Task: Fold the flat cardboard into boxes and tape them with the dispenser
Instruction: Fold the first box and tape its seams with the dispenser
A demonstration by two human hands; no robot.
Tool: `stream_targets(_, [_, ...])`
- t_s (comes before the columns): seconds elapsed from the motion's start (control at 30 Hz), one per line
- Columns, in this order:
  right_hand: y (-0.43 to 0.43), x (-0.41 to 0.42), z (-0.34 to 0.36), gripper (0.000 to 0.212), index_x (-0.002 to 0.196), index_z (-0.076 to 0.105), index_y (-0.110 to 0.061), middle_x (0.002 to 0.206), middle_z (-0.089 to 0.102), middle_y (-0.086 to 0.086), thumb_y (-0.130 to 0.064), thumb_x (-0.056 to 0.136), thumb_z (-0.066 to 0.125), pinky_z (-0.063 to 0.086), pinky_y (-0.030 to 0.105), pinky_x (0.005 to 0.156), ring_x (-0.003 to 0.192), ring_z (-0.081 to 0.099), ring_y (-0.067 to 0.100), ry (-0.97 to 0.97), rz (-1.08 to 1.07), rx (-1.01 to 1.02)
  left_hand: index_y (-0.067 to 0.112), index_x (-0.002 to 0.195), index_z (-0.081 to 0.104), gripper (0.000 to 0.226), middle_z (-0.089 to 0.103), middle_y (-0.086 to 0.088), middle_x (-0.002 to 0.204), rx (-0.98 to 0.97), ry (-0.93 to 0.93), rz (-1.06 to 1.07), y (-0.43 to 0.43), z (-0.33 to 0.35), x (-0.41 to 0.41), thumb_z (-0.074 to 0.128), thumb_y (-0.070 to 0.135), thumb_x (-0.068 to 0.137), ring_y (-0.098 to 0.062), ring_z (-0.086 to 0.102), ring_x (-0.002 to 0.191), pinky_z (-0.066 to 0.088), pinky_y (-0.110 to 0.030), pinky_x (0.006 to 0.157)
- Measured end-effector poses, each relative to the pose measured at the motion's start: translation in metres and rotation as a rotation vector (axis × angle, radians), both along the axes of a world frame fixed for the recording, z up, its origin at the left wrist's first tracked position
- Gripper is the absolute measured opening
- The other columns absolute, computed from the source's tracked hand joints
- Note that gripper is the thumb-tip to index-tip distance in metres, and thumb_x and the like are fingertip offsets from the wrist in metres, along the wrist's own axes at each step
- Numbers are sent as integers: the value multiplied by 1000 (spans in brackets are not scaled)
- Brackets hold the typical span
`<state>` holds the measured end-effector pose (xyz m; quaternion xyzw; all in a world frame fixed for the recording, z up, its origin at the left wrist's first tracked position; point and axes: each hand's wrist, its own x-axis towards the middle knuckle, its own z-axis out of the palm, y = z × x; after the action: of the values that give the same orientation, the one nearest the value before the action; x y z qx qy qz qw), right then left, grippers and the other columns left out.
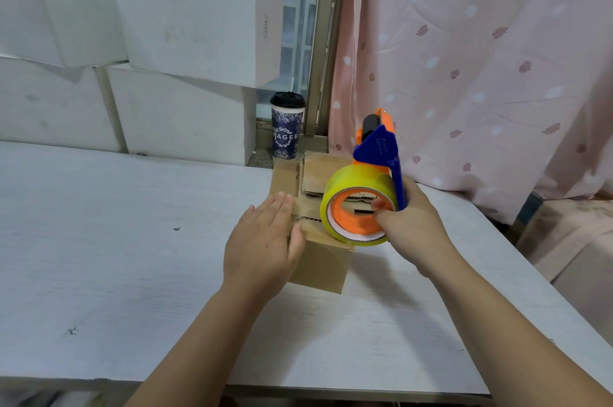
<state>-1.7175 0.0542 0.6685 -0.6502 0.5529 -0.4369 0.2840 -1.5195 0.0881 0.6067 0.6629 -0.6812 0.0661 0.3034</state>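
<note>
Taping step: left grip (265, 240), fingers flat, steadies the box (321, 267) top; right grip (413, 224) clasps the dispenser (378, 144) just above; next, likely tape laid along the seam.

- The left hand (265, 240) and the tape roll (360, 184) cover most of the top of the box (320, 265), so its seam cannot be judged.
- The fingers of the right hand (414, 224) are hidden behind the handle of the dispenser (378, 144).
- The flat cardboard (318, 171) lies partly behind the roll.
- The label (265, 26) on a white carton (199, 8) is too small to read.
- The left forearm (185, 357) and right forearm (517, 340) run off the bottom edge.
</note>
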Motion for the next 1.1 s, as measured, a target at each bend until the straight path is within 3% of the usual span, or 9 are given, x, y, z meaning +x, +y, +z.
stream_targets(0.1, [-4, 0, 9, 39, 107, 54, -26, 99, 58, -2, 0, 78, 59, 37, 20, 57, 80, 54, 9, 50, -5, -62, 19, 142, 42, 65, 39, 1, 149, 0, -14, 7, 0, -1, 0, 16, 42, 87, -11, 29, 140, 16, -26, 113])
stream_targets(0.23, [-7, 0, 20, 44, 105, 53, -28, 89, 56, -2, 4, 75, 58, 35, 22, 54, 72, 51, 8, 199, 11, -130, 17, 137, 49, 77, 44, 0, 145, -43, -24, 24, 2, 1, -1, 5, 46, 82, -12, 34, 137, 19, -20, 108])
stream_targets(0.33, [-10, -24, 27, 40, 89, 48, -31, 73, 53, -7, 4, 69, 50, 33, 27, 50, 64, 49, 14, 394, -65, -182, 21, 140, 45, 70, 38, 5, 149, -9, -25, 49, 1, 1, 0, 9, 44, 86, -7, 27, 140, 10, -14, 104])
stream_targets(0.4, [-12, -41, 21, 40, 90, 50, -31, 70, 53, -7, 4, 70, 50, 32, 25, 47, 59, 48, 12, 436, -60, -125, 24, 143, 41, 62, 34, 8, 151, 12, -18, 49, 0, -1, -1, 14, 43, 90, -5, 22, 141, 14, -16, 107])
stream_targets(0.5, [-7, -48, -10, 34, 88, 52, -27, 73, 55, -4, 4, 74, 55, 34, 23, 50, 61, 49, 10, 339, -51, -11, 27, 142, 42, 47, 33, 8, 152, 17, -4, 47, 0, -3, -2, 27, 37, 98, -6, 21, 142, 23, -22, 109])
stream_targets(0.6, [-3, -47, -36, 38, 92, 52, -30, 78, 56, -10, 4, 76, 59, 34, 13, 50, 67, 50, 6, 197, -48, 9, 32, 140, 44, 44, 33, 9, 151, 14, 9, 53, 1, -3, -1, 30, 35, 98, -5, 22, 141, 29, -23, 105])
stream_targets(0.7, [-2, -46, -47, 43, 101, 54, -27, 86, 59, -9, 8, 75, 57, 38, 14, 56, 75, 53, 7, 101, -60, -5, 42, 140, 39, 45, 30, 9, 153, 38, -6, 29, 2, -3, 0, 24, 40, 98, -5, 18, 142, 32, -25, 104])
stream_targets(0.93, [3, -39, -66, 44, 88, 53, -29, 78, 58, -10, 12, 72, 52, 36, 5, 50, 63, 50, -7, -33, -53, -10, 57, 135, 34, 65, 25, 8, 154, 76, 23, -22, 4, 0, 2, -1, 63, 81, -6, 13, 142, 37, -31, 101])
stream_targets(1.1, [0, -43, -52, 47, 90, 54, -31, 81, 60, -10, 11, 70, 55, 37, 8, 52, 69, 52, 5, 12, -51, -69, 56, 134, 36, 67, 24, 9, 154, 109, 43, -19, 5, 3, 1, -2, 64, 80, -5, 11, 142, 36, -33, 102])
